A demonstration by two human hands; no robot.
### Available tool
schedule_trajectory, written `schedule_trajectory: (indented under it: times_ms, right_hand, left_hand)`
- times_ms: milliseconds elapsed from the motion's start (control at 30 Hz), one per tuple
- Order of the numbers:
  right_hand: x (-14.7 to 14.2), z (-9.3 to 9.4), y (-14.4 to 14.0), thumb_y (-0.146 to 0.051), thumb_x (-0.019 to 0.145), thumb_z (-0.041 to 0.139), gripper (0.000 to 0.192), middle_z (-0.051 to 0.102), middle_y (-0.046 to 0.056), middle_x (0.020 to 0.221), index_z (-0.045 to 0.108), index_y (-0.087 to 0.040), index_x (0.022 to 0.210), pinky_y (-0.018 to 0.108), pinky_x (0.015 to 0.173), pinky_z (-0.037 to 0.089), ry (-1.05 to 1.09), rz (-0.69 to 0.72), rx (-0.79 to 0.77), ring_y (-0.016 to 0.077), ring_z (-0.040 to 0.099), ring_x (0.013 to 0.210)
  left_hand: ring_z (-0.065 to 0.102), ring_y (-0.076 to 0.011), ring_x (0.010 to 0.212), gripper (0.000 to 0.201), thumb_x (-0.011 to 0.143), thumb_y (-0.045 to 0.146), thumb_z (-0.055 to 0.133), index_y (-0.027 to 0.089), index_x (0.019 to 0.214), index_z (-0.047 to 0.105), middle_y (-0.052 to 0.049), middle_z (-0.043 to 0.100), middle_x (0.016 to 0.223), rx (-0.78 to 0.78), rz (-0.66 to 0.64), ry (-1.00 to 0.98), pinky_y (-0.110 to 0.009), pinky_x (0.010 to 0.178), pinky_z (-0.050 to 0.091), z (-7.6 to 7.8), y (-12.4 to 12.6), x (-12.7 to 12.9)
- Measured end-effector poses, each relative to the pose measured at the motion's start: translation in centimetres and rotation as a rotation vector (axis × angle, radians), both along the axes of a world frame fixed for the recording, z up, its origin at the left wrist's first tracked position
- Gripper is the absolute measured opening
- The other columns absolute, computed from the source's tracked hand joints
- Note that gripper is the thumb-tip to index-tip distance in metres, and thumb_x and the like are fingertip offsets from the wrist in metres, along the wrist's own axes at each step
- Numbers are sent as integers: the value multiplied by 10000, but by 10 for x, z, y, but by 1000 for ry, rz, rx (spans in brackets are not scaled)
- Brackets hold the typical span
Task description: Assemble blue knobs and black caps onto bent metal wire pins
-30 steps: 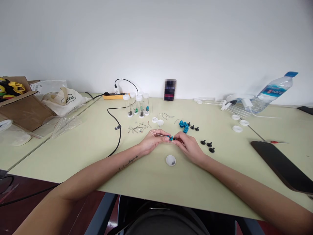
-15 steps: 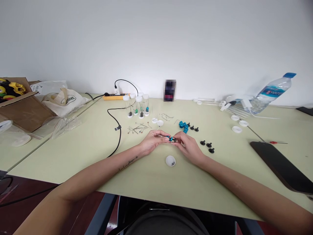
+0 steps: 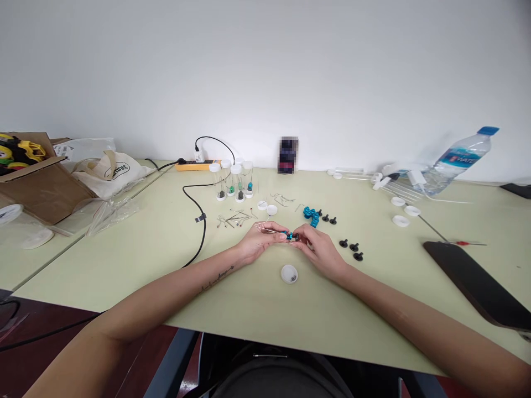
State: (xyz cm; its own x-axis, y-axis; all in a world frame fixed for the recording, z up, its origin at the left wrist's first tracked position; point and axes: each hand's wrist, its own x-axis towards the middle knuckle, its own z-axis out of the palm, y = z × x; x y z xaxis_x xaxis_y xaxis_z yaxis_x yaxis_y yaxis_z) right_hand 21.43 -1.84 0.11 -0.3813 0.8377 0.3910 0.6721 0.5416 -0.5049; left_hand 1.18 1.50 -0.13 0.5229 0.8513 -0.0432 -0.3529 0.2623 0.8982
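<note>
Above the table, my left hand (image 3: pixel 259 242) pinches a small shiny blue metal piece (image 3: pixel 289 236). A thin metal rod also runs out from its fingers. The thumb and fingers of my right hand (image 3: pixel 321 251) close on the black disc-shaped end (image 3: pixel 296 237) of that piece; fingertips partly hide it. Closer to me lies a white cap (image 3: pixel 286 278) with tiny dark metal bits in it. Just beyond my right hand is a cluster of similar blue pieces (image 3: pixel 311 214). Several black disc-headed screws (image 3: pixel 354 247) stand on the table to its right.
Bent metal rods (image 3: pixel 236 217) and clear tubes (image 3: pixel 236 179) stand or lie behind my left hand. A black cable (image 3: pixel 203 237) crosses the left side. Rightward are white caps (image 3: pixel 400 221), a black tablet-like slab (image 3: pixel 477 282) and a leaning water bottle (image 3: pixel 462 157).
My right fingers have shifted slightly about the black end of the blue piece. The left hand keeps its grip, and the things on the table stay put.
</note>
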Motion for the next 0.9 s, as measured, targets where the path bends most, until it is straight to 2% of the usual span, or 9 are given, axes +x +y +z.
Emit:
schedule_trajectory:
  times_ms: [133,233,367,467,600,700,800,900]
  right_hand:
    - [-1,1,-2,-408,965,461,204,596,35,901,487,-221,1041,295,658,433,7,-15,11,166,547,728]
    - [-1,2,-3,-420,979,421,219,587,28,832,493,-216,941,293,642,419,18,-18,7,169,544,714]
    - [-1,3,-1,-424,1012,307,378,572,13,697,494,-216,758,302,642,399,-14,22,-51,168,543,657]
    - [0,3,0,-430,1018,276,425,575,9,666,494,-215,722,305,640,400,-15,31,-73,166,549,636]
    - [0,5,-2,-435,1017,268,391,629,36,796,538,-218,836,320,690,426,13,15,-58,183,580,734]
    - [1,10,1,-435,1006,310,315,640,64,941,546,-227,1003,340,732,449,95,-73,-31,203,586,826]
    - [9,19,19,-443,972,403,267,635,58,943,548,-235,1056,329,664,459,195,-195,-47,195,577,771]
    - [23,33,60,-400,925,483,212,635,43,932,564,-236,1034,307,625,450,277,-277,-53,176,570,728]
  left_hand:
    - [673,-189,856,277,618,238,845,120,837,722,-75,721,888,14,7,-2,-347,847,498,1,-1,0]
    - [670,-171,832,276,609,235,849,125,830,726,-58,720,850,31,8,7,-343,865,492,-1,0,1]
    - [668,-164,828,283,597,225,856,124,830,730,-62,725,849,70,-6,37,-341,883,489,-3,1,1]
    - [670,-179,844,298,614,259,847,123,851,728,-74,728,861,107,-4,71,-350,879,493,-4,1,1]
    - [673,-186,855,324,659,315,822,129,903,719,-83,728,897,193,25,139,-349,862,506,-4,0,0]
    - [677,-193,858,342,704,351,786,133,956,710,-92,725,918,296,63,221,-346,849,513,-5,5,1]
    - [669,-192,853,298,745,341,743,130,953,714,-100,709,926,426,124,330,-329,828,514,-5,13,3]
    - [644,-174,821,229,785,290,691,148,962,725,-94,688,946,564,147,446,-305,796,508,-3,19,6]
